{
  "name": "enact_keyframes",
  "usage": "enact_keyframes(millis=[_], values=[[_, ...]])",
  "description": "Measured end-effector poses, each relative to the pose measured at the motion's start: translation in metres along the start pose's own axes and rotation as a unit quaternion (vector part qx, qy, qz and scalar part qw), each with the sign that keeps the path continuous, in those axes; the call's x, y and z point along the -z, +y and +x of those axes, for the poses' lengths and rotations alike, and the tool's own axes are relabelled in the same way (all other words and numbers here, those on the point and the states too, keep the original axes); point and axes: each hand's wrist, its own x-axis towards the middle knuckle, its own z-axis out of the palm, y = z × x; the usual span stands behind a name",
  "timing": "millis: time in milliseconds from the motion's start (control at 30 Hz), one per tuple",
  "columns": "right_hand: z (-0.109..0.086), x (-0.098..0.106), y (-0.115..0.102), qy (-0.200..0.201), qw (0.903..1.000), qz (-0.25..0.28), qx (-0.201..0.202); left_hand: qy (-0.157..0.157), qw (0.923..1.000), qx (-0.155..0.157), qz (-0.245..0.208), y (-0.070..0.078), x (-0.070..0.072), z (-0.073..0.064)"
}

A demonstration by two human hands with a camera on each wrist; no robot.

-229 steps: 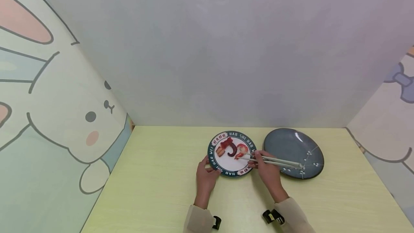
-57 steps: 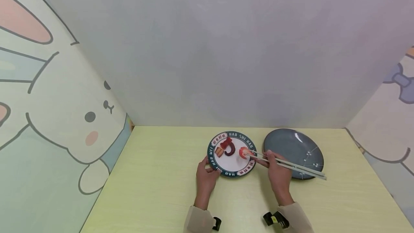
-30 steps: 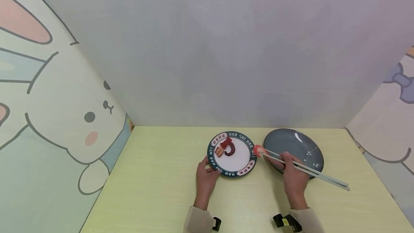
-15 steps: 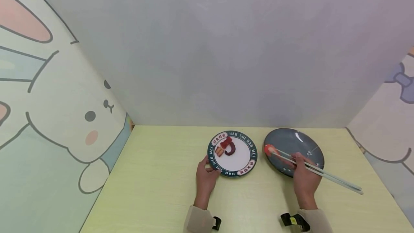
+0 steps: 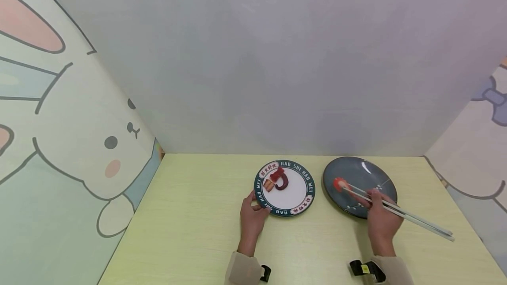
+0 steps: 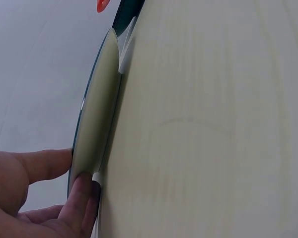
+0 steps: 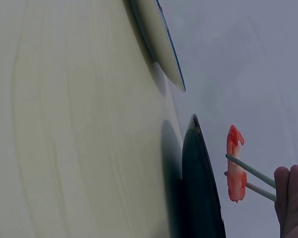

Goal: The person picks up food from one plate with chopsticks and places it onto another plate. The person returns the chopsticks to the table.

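Note:
My left hand [image 5: 252,221] pinches the near-left rim of a white plate [image 5: 291,198] with a green lettered border; the left wrist view shows the thumb on top and fingers beneath. On that plate lie a dark curled octopus tentacle [image 5: 283,183], a red piece [image 5: 277,174] and a tan striped piece [image 5: 269,185]. My right hand [image 5: 383,223] grips pale green chopsticks [image 5: 421,222]. Their tips clamp an orange-red shrimp [image 5: 339,184], which hangs above the dark blue-grey plate [image 5: 348,168]; in the right wrist view the shrimp [image 7: 236,168] is apart from that plate.
Both plates stand side by side on a pale yellow table [image 5: 198,214], near its back edge. Behind rises a grey wall [image 5: 253,78]. A rabbit drawing [image 5: 91,144] covers the left side wall, and another cartoon figure [image 5: 471,157] is on the right.
The chopsticks first reached onto the white plate, then lifted the shrimp from it. My right hand has carried it rightward over the dark plate. The left hand has stayed at the rim.

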Motion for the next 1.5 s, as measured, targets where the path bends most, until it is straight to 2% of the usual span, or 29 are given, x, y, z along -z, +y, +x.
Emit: enact_keyframes(millis=[100,367,467,567,633,1000,1433,1500], values=[[0.002,0.001,0.001,0.002,0.9999,0.015,-0.007,0.000,1.0000,0.001,0.002,0.001,0.000,-0.001],[0.012,0.007,0.006,0.019,0.9926,0.118,-0.021,0.001,1.0000,0.005,0.000,0.001,0.001,-0.001],[0.015,0.011,0.009,0.028,0.9933,0.111,-0.011,0.001,1.0000,0.003,-0.001,0.001,0.001,-0.001],[0.019,0.016,0.012,0.038,0.9977,0.055,0.000,0.002,1.0000,0.004,-0.001,0.001,0.001,-0.001],[0.020,0.017,0.012,0.041,0.9977,0.053,-0.006,0.002,1.0000,0.006,0.000,0.001,0.001,-0.001],[0.028,0.022,0.014,0.040,0.9853,0.163,-0.033,0.001,0.9999,0.010,0.005,-0.001,0.000,0.001],[0.039,0.028,0.019,0.058,0.9882,0.132,-0.050,-0.002,0.9999,0.014,0.002,0.000,0.000,0.002],[0.041,0.029,0.019,0.056,0.9847,0.156,-0.054,-0.002,0.9999,0.014,0.002,0.001,0.000,0.002]])
